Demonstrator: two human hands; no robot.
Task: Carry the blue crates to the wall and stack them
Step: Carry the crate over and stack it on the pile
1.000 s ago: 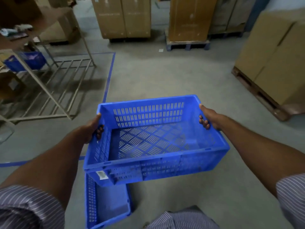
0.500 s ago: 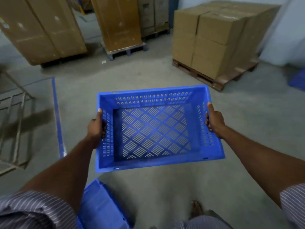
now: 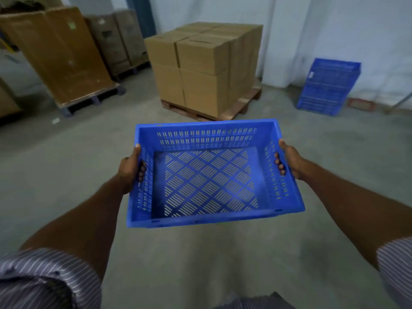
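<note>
Over concrete floor [image 3: 66, 175], blue crate [image 3: 205, 139] gripped by left hand [image 3: 130, 169] and right hand [image 3: 291, 161], seemingly level

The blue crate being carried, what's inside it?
Nothing shows inside the carried crate: its slotted bottom is bare, grey floor showing through. The left hand and right hand grip its sides, fingertips curled inside. The near wall's inner face is hidden.

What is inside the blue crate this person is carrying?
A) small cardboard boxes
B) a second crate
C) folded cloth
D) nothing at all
D: the whole slotted floor of the blue crate shows bare, with nothing lying on it, while the left hand and the right hand grip its two ends.
</note>
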